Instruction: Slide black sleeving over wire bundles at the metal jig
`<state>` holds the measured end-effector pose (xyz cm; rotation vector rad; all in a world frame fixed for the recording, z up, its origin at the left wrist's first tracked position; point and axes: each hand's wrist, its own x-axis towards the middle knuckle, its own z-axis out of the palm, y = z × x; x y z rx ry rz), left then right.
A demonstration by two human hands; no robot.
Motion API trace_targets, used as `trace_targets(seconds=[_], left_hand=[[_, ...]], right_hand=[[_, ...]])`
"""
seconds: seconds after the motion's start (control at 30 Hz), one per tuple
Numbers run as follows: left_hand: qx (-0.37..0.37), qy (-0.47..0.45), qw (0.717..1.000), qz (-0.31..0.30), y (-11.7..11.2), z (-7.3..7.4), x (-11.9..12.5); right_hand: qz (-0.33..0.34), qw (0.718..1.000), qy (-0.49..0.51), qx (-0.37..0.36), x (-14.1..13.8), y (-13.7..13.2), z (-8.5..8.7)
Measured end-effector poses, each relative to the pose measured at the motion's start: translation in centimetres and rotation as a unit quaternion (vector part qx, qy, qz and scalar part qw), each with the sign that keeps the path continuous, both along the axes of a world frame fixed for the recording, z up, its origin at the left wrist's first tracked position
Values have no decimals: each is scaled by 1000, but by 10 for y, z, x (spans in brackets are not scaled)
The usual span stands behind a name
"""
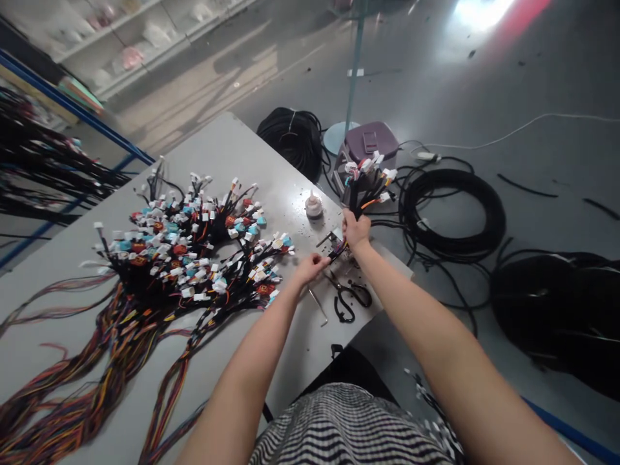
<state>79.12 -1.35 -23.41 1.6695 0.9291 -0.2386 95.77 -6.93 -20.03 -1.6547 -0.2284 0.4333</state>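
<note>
My right hand [356, 228] is wrapped round a wire harness [358, 194] near the table's right edge, its white-connector ends fanning out above the fist. My left hand [311, 268], lower and to the left, pinches a dark, thin stretch of what looks like the same harness. Between and below my hands lie black-handled scissors [349, 298], partly under the work. A bent metal rod [318, 307] rests just below my left hand. Beyond my hands stands a small bottle with a pointed nozzle [314, 205].
A large heap of wire harnesses [188, 258] with white, blue and red connectors covers the left of the table [300, 368]. On the floor are a black tubing coil [453, 216], another coil [293, 139] and a purple-lidded bin [372, 141]. A blue rack [77, 110] stands at left.
</note>
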Motion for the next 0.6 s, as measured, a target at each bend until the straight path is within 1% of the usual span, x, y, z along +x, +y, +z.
trace_targets(seconds=[0.03, 0.1, 0.13, 0.17, 0.2, 0.23, 0.27, 0.3, 0.33, 0.37, 0.4, 0.43, 0.5, 0.53, 0.6], left_hand=[[-19, -6, 1000, 15, 2, 1, 1], [-97, -28, 994, 32, 6, 3, 4], [-151, -36, 987, 32, 9, 4, 7], [-207, -39, 977, 26, 12, 4, 10], [-255, -37, 966, 18, 15, 4, 13], [-295, -30, 955, 9, 19, 4, 16], [-323, -22, 946, 0, 22, 4, 18], [-343, -16, 939, -5, 25, 3, 19], [-356, -12, 934, -7, 26, 2, 20], [-363, -10, 932, -5, 27, 2, 20], [-366, -12, 930, 1, 28, 1, 20], [-368, -15, 930, 8, 27, 1, 19], [-368, -20, 929, 28, 25, 2, 18], [-367, -20, 929, 39, 23, 3, 18], [-363, -15, 930, 56, 21, 6, 18]], right_hand=[[-4, 997, -64, -41, -2, -10, 2], [-15, 974, -193, -118, -20, -39, 3], [-4, 961, -233, -148, -36, -55, 2], [29, 951, -249, -180, -58, -71, 0], [84, 941, -243, -219, -82, -84, -4], [162, 923, -220, -270, -108, -95, -10], [244, 892, -192, -330, -134, -103, -16], [311, 853, -169, -384, -158, -106, -22], [362, 815, -156, -425, -177, -107, -28], [393, 785, -155, -452, -191, -105, -33], [410, 767, -162, -467, -201, -101, -37], [417, 758, -173, -471, -206, -97, -40], [420, 757, -180, -466, -208, -92, -43], [418, 763, -171, -463, -206, -91, -45], [408, 783, -139, -449, -202, -95, -48]])
